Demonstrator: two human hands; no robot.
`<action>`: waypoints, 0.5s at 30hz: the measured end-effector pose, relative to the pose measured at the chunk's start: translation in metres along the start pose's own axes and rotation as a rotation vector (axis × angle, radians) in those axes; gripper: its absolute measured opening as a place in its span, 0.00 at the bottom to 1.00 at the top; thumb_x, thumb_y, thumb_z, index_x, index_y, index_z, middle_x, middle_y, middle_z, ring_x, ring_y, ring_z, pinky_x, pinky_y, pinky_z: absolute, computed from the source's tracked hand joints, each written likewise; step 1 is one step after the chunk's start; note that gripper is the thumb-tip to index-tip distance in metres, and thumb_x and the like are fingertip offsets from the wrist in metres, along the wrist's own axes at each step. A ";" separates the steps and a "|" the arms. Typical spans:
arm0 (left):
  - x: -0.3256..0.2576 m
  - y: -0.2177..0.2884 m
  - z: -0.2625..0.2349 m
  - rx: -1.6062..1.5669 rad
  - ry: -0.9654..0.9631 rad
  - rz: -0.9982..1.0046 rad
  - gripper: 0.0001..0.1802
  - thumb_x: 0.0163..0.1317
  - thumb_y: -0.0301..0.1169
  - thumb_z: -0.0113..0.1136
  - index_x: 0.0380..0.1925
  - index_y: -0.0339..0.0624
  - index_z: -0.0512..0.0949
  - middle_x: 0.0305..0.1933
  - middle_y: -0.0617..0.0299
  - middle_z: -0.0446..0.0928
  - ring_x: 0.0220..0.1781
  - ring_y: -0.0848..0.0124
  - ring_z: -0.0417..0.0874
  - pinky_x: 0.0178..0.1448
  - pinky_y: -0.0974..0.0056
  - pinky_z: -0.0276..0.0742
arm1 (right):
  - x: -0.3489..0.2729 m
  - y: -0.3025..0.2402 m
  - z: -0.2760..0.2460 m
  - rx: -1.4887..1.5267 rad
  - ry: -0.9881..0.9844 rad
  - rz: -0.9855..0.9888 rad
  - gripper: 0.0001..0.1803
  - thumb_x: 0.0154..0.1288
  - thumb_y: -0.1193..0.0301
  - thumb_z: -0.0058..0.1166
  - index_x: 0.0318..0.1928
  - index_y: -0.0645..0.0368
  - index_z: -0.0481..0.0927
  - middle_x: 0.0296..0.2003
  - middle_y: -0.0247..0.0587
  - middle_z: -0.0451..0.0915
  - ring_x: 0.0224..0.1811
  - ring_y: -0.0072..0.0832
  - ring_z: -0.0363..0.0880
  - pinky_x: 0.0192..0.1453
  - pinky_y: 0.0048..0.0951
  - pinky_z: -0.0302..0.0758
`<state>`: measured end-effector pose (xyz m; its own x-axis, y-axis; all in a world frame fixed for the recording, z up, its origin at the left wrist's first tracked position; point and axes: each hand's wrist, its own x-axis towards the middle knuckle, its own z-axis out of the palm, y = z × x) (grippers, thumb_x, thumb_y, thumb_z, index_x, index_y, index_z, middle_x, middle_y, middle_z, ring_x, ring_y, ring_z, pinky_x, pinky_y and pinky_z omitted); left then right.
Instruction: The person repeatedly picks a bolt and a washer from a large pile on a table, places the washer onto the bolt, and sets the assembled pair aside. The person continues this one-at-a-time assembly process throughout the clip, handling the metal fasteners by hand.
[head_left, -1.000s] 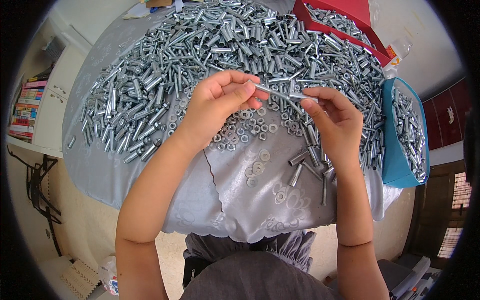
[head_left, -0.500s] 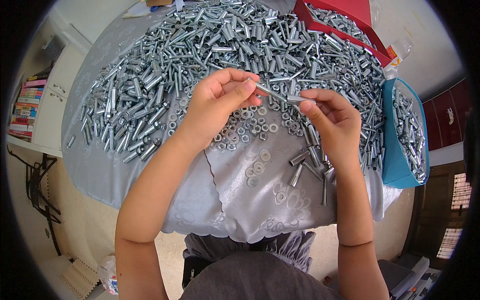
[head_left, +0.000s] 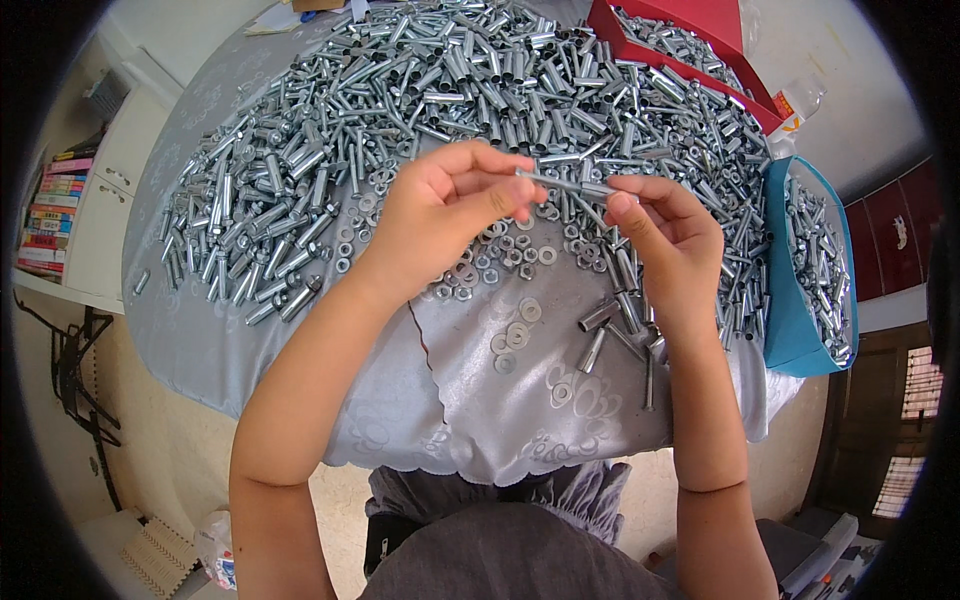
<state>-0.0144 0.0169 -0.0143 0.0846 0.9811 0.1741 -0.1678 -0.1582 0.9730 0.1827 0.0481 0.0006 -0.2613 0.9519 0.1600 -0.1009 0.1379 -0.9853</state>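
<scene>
My right hand [head_left: 665, 225] pinches a shiny metal sleeve [head_left: 598, 191] between thumb and fingers. Out of the sleeve a slim bolt [head_left: 557, 182] points left, almost level, above the table. Around its free end curve the fingers of my left hand [head_left: 470, 195], slightly blurred, with the thumb apart from the bolt. Below the hands lie loose washers and nuts [head_left: 490, 262]. Several flat washers [head_left: 517, 335] sit nearer to me on the grey cloth. A few sleeves and bolts [head_left: 592, 350] lie under my right wrist.
A big heap of sleeves and bolts [head_left: 480, 75] spreads across the far half of the table [head_left: 330, 400]. Assembled sleeve bolts [head_left: 265, 210] lie at the left. On the right stand a red box [head_left: 690, 65] and a blue bin [head_left: 805, 350], both holding metal parts.
The bolt has swung from a slant to nearly level. My left hand has shifted slightly right, and its thumb has come away from the bolt. My right hand keeps its hold on the sleeve.
</scene>
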 end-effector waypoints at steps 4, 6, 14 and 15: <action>-0.005 -0.004 0.008 -0.019 -0.027 -0.070 0.12 0.54 0.23 0.59 0.39 0.31 0.75 0.35 0.55 0.79 0.37 0.75 0.79 0.43 0.73 0.75 | -0.002 0.005 0.002 0.015 -0.143 0.011 0.11 0.56 0.77 0.56 0.39 0.69 0.76 0.33 0.37 0.78 0.34 0.17 0.75 0.38 0.15 0.71; -0.007 -0.002 0.013 -0.001 -0.013 -0.086 0.11 0.52 0.21 0.61 0.37 0.30 0.76 0.34 0.56 0.79 0.36 0.75 0.79 0.41 0.74 0.75 | -0.003 0.005 0.004 0.016 -0.147 0.033 0.11 0.56 0.77 0.57 0.39 0.69 0.76 0.33 0.37 0.78 0.34 0.17 0.75 0.37 0.15 0.71; -0.011 0.002 0.015 0.080 -0.011 -0.043 0.11 0.52 0.24 0.62 0.36 0.31 0.77 0.31 0.59 0.79 0.33 0.78 0.79 0.37 0.76 0.74 | -0.003 0.000 0.000 -0.043 -0.206 0.076 0.11 0.56 0.76 0.57 0.40 0.68 0.76 0.32 0.37 0.78 0.31 0.17 0.73 0.35 0.16 0.70; -0.010 0.002 0.016 0.102 0.003 -0.035 0.11 0.52 0.25 0.62 0.36 0.31 0.77 0.31 0.60 0.79 0.32 0.78 0.78 0.36 0.76 0.74 | -0.003 0.000 0.001 -0.030 -0.204 0.077 0.12 0.56 0.76 0.57 0.40 0.68 0.75 0.32 0.37 0.78 0.30 0.17 0.73 0.35 0.16 0.70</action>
<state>-0.0001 0.0046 -0.0121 0.0854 0.9865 0.1394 -0.0640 -0.1342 0.9889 0.1826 0.0447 0.0000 -0.4567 0.8851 0.0903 -0.0454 0.0782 -0.9959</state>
